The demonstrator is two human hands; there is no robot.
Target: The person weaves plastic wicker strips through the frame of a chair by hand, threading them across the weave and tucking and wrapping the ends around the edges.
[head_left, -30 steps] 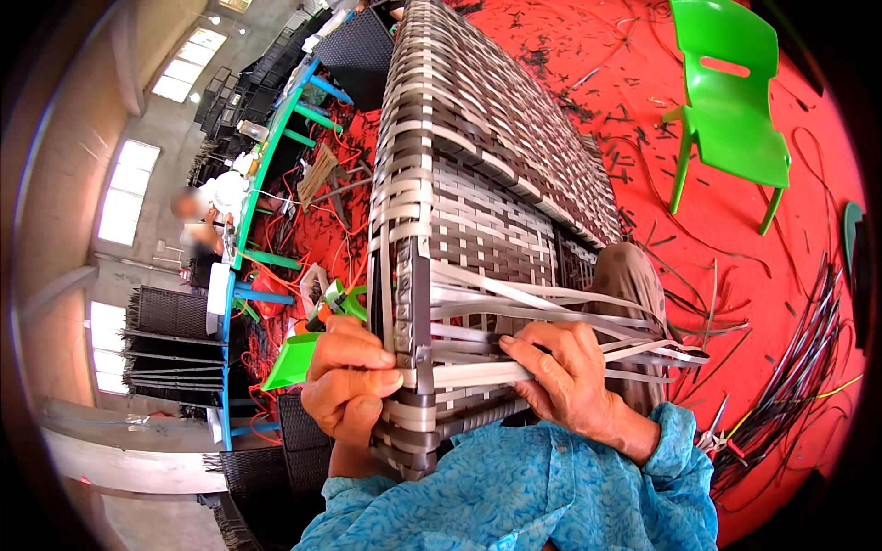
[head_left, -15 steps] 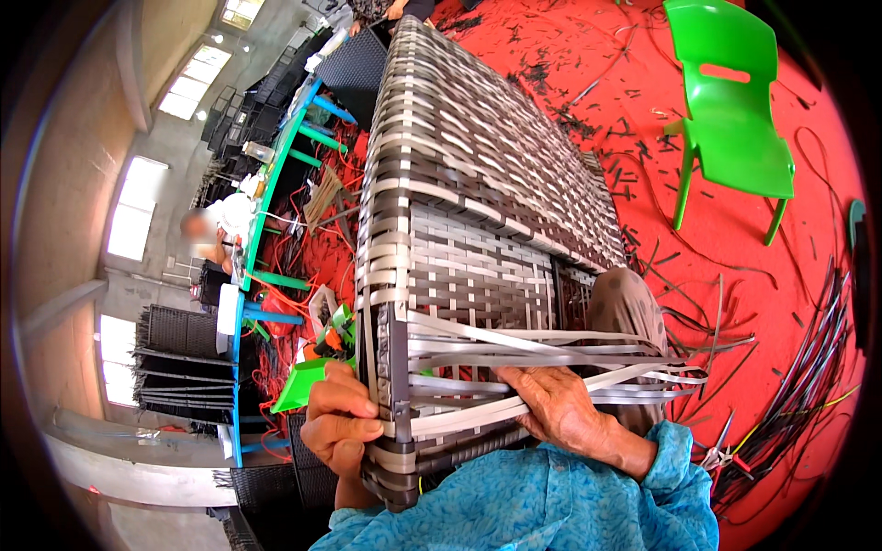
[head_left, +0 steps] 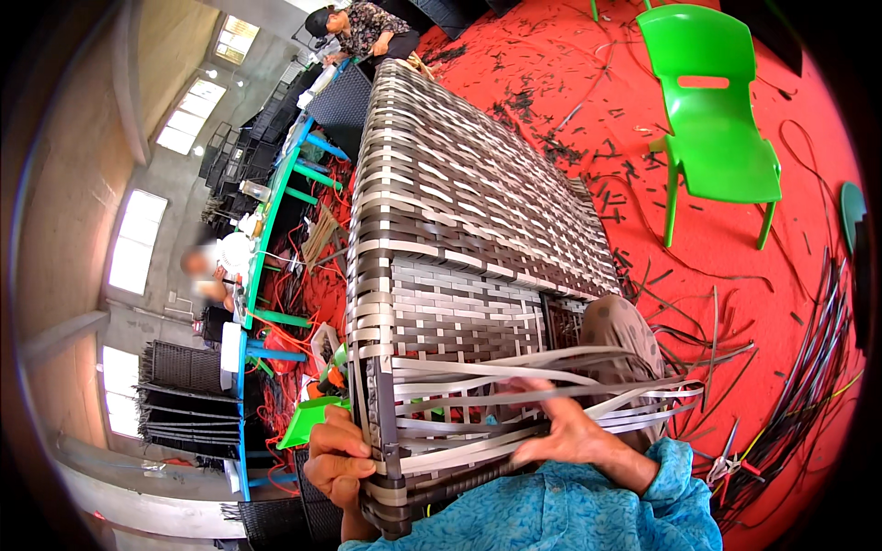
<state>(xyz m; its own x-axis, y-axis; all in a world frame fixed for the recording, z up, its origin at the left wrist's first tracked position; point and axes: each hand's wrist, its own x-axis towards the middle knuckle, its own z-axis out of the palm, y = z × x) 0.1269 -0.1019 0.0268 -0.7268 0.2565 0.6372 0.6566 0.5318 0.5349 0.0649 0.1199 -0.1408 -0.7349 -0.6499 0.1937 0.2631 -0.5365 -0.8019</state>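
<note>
A large woven rattan-style furniture piece [head_left: 459, 184], in dark brown and pale grey flat strips, leans across in front of me. Its near side has a gap crossed by loose pale strips [head_left: 478, 369] that run from a dark corner post [head_left: 387, 413] toward the right. At that post's outer edge my left hand [head_left: 338, 462] is closed, thumb and fingers pinching around a pale strip there. My right hand [head_left: 574, 433] is by the loose strips, thumb and fingers spread, fingertips slightly blurred. Nothing is visibly gripped in it.
A green plastic chair [head_left: 712, 110] stands on the red floor covering [head_left: 533, 46]. Pliers or snips [head_left: 728, 464] and a bundle of dark strips [head_left: 799, 404] lie at right. A long green-and-blue-edged table [head_left: 276, 220] runs along the left. Another person [head_left: 367, 32] works at the far end.
My right hand has opened, its fingers lifting and spreading away from the strips. My left hand stays at the post. The view has tilted up, showing more of the far person.
</note>
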